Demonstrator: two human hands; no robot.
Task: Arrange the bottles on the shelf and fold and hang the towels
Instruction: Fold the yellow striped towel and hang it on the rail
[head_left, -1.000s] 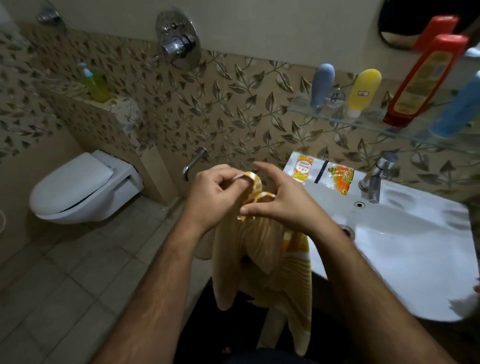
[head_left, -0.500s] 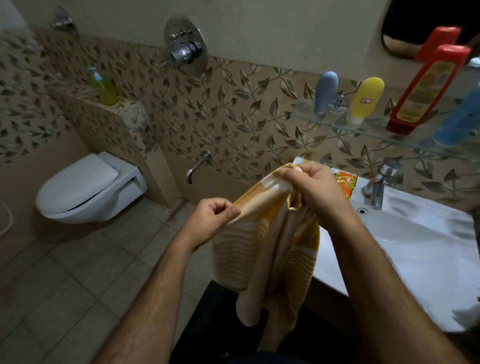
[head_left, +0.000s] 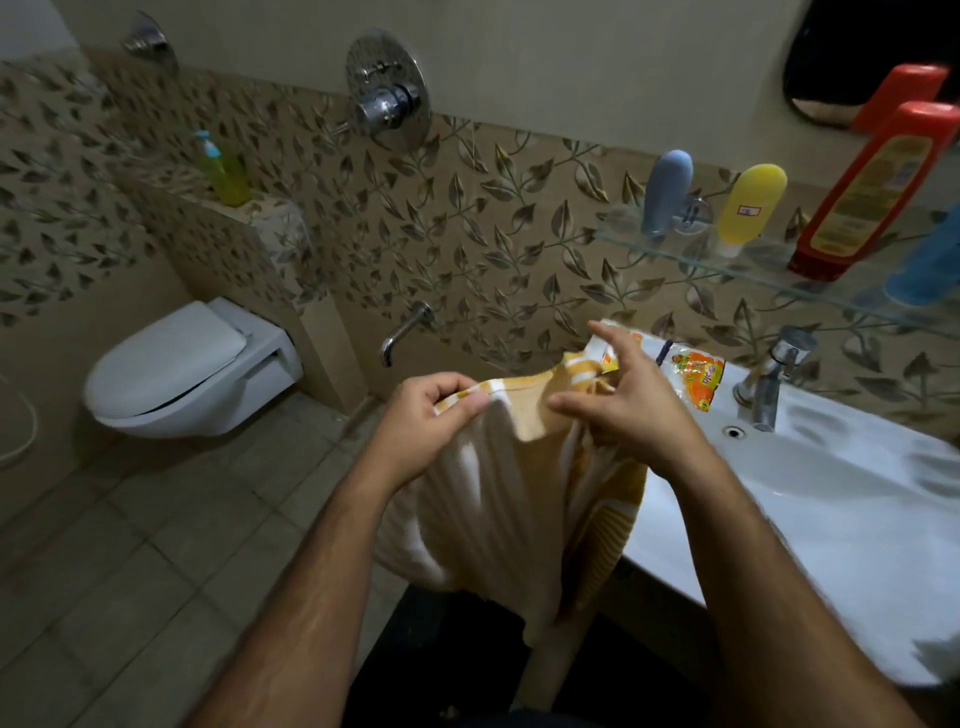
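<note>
Beside the white sink (head_left: 857, 545), the left hand (head_left: 423, 421) pinches the top edge of a yellow-and-white striped towel (head_left: 509, 499) that hangs between the forearms; the right hand (head_left: 623, 410), fingers spread, touches its other corner.

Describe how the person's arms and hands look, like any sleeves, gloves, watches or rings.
Both forearms are bare all the way to the bottom edge of the picture, so no sleeves show. The left hand and right hand wear no gloves. No watch, band or bracelet shows at either wrist, and no ring is visible on the fingers in view. The forearms have some hair. There are no visible markings.
</note>
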